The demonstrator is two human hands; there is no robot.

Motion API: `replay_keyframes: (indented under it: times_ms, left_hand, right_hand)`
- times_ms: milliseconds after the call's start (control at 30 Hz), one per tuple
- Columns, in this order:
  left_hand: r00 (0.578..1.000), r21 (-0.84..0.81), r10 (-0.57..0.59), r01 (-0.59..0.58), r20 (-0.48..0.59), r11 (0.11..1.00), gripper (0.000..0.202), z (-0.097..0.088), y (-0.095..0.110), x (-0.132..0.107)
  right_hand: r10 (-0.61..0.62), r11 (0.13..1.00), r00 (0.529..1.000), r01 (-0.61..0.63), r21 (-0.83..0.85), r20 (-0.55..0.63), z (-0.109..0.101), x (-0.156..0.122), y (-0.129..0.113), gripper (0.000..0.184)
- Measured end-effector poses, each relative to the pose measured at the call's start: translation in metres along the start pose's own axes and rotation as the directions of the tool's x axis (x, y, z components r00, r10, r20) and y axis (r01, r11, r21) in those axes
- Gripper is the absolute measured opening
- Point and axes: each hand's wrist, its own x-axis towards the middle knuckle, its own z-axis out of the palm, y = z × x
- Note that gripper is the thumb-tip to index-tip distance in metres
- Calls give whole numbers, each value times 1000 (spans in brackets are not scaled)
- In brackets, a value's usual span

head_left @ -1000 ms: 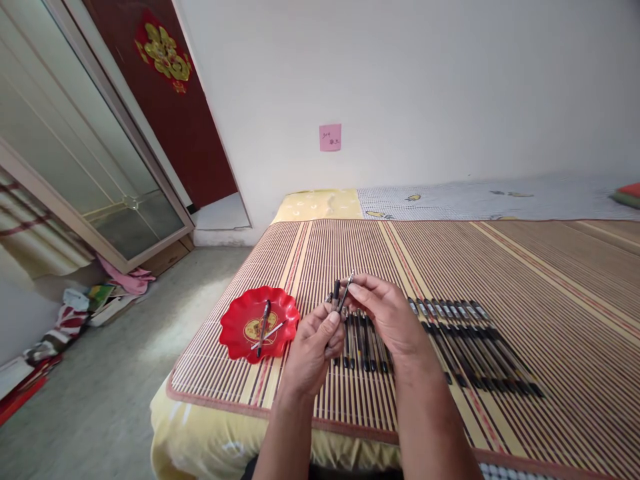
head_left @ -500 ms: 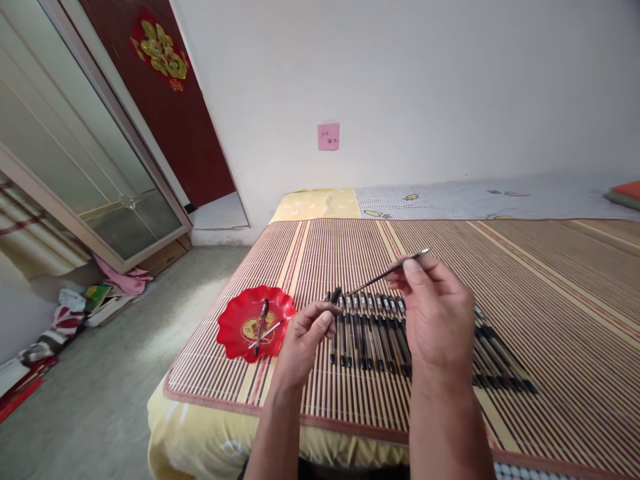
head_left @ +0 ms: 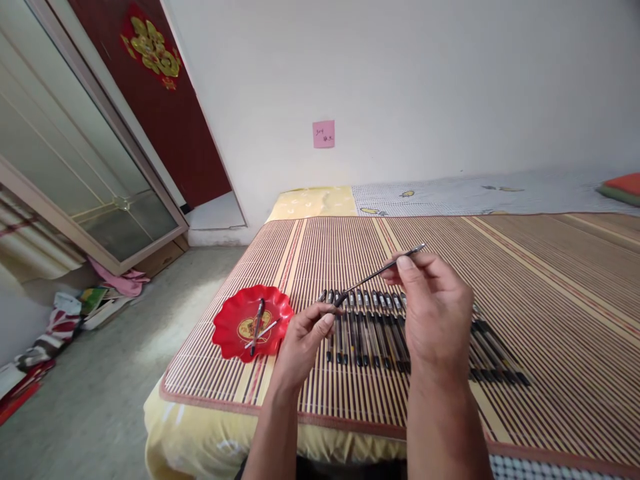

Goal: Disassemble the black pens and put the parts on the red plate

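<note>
My right hand (head_left: 435, 307) pinches a slim dark pen (head_left: 373, 275) that slants down to the left, its shiny end sticking out past my fingertips. Between the thumb and fingers of my left hand (head_left: 310, 327) is a small black pen cap (head_left: 341, 300). The pen's lower end meets this cap; whether it sits inside cannot be made out. Below and behind both hands lies a row of black-capped clear pens (head_left: 367, 333), partly covered by my right hand. To the left, a red scalloped plate (head_left: 223, 333) carries a dark pen (head_left: 258, 323) and a thin white stick (head_left: 263, 333).
A striped bamboo mat (head_left: 200, 370) covers the bed, with a yellow sheet (head_left: 200, 427) hanging at the front edge. A pink note (head_left: 323, 134) is stuck on the wall behind. Clothes and books (head_left: 97, 307) lie on the floor at left.
The lower end of the pen has come down to the cap in my left hand, and the cap has tilted towards it. The view has shifted slightly.
</note>
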Motion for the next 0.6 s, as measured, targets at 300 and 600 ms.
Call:
replay_keyframes:
  times_ms: [300,600]
  left_hand:
    - [1000,11,-1,1,10,1000,28,1,1,0]
    - [1000,-17,1,-1,14,1000,25,0,-3,0]
  right_hand:
    - [-52,998,998,51,-37,-19,-1,0,-3,15]
    - [-41,999,999,41,-32,14,-2,-1,-2,15]
